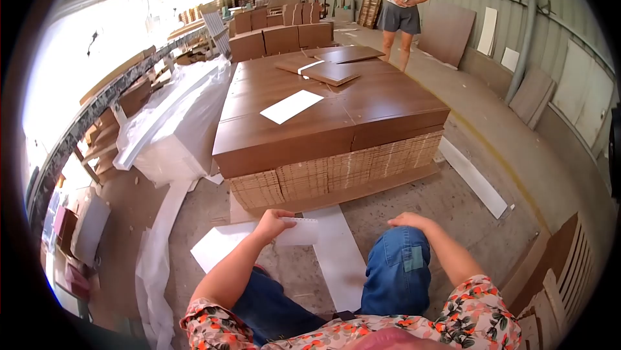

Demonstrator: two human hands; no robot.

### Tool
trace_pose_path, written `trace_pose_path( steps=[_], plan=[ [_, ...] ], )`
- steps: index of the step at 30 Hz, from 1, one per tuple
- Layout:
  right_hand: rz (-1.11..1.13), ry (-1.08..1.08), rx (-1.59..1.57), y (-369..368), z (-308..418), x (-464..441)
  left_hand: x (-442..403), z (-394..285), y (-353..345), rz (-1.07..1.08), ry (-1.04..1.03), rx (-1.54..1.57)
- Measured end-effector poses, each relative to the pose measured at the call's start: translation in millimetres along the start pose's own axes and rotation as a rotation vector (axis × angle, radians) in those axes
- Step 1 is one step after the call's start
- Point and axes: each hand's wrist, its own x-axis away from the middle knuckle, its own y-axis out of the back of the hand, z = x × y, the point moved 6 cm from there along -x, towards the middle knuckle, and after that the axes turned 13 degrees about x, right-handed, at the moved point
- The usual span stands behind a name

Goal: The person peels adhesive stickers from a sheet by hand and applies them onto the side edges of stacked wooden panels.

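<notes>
My left hand [273,224] is closed in a pinch on a thin white sheet [297,232] with a row of small marks or holes along its upper edge. It is held above the floor, in front of my left knee. My right hand [414,221] rests on top of my right knee, holding nothing, fingers stretched out. White strips [337,266] lie on the floor between my legs, and another white piece [217,246] is beside my left forearm. Ahead stands a low stack of brown panels [278,140] over a layer of corrugated-looking cardboard [336,172].
On the stack lie a white sheet [291,107] and brown boards [317,70] bound with a white band. Plastic-wrapped goods [178,136] stand left. Another person [402,0] stands behind the stack, at the right. Boards [446,33] lean on the wall; slatted pieces [576,266] lie right.
</notes>
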Motion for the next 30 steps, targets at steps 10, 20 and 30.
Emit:
trace_pose_path(
  steps=[10, 20, 30],
  plan=[
    [0.064, 0.118, 0.403, 21, 97, -4, 17, 9, 3, 0.186, 0.034, -0.164],
    [0.25, 0.097, 0.619, -10, 95, -22, 21, -16, -16, 0.319, 0.064, -0.064],
    [0.292, 0.118, 0.65, -14, 95, -21, 5, -12, -37, 0.378, 0.046, -0.052]
  ],
)
